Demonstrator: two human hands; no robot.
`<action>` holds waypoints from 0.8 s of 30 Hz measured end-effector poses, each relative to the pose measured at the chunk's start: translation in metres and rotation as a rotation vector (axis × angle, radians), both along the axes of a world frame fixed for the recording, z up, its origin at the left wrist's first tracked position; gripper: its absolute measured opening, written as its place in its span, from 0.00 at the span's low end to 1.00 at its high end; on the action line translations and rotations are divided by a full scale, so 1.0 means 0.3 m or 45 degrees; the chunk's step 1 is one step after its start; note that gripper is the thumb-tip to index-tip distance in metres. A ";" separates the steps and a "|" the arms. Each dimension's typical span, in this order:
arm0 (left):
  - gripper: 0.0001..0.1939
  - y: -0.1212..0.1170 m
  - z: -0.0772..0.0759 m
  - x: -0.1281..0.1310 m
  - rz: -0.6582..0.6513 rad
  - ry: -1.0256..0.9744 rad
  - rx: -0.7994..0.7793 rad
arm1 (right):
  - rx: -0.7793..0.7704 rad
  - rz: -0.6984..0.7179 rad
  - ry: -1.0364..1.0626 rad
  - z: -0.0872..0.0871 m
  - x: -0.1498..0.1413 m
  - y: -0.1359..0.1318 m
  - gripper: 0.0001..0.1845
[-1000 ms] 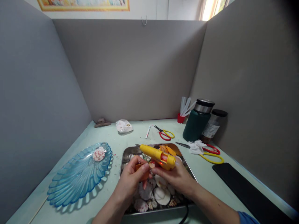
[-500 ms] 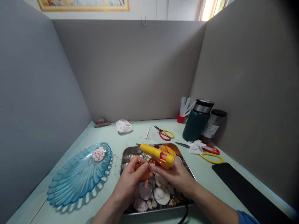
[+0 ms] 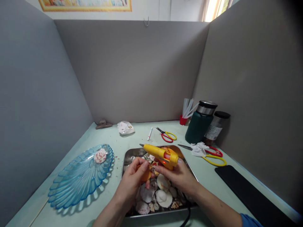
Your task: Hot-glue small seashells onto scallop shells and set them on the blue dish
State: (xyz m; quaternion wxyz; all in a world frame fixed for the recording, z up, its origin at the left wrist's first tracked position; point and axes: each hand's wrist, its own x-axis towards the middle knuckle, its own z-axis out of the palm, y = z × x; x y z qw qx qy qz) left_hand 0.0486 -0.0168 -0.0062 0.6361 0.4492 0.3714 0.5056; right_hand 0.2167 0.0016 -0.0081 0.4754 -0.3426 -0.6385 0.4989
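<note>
My right hand (image 3: 181, 176) is closed round a yellow hot glue gun (image 3: 161, 154), its dark nozzle pointing to the upper left and a small red light glowing on its body. Pinched in my left hand (image 3: 134, 178) is an orange shell (image 3: 145, 175), partly covered by the fingers. The fingertips of both hands almost meet in front of the gun. Below them a metal tray (image 3: 127, 157) holds white scallop shells (image 3: 163, 197), small spiral shells and orange shells. A blue shell-shaped glass dish (image 3: 80, 179) lies to the left, with a pinkish-white shell (image 3: 100, 155) at its far end.
Small scissors (image 3: 168, 135) and a white stick (image 3: 150, 134) lie behind the tray. On the right are larger scissors (image 3: 215, 156) with crumpled tissue (image 3: 199, 149), a green flask (image 3: 200, 123), a jar (image 3: 216, 126), a red cup of glue sticks (image 3: 183, 119) and a black slab (image 3: 248, 192).
The glue gun and my right hand have shifted very slightly to the right. My left hand still holds the orange shell, which shows a little more between the fingers.
</note>
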 end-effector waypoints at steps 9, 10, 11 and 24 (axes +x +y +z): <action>0.13 -0.003 0.011 -0.001 -0.015 0.081 0.002 | 0.068 0.047 -0.078 0.000 0.000 -0.008 0.12; 0.13 -0.003 0.011 -0.002 -0.025 0.085 0.000 | 0.075 0.054 -0.093 0.002 0.000 -0.009 0.11; 0.13 -0.003 0.011 -0.003 -0.034 0.087 -0.004 | 0.083 0.062 -0.106 0.005 0.000 -0.011 0.11; 0.10 -0.007 0.006 0.005 -0.027 -0.051 -0.034 | 0.129 -0.098 -0.087 -0.018 -0.001 0.009 0.12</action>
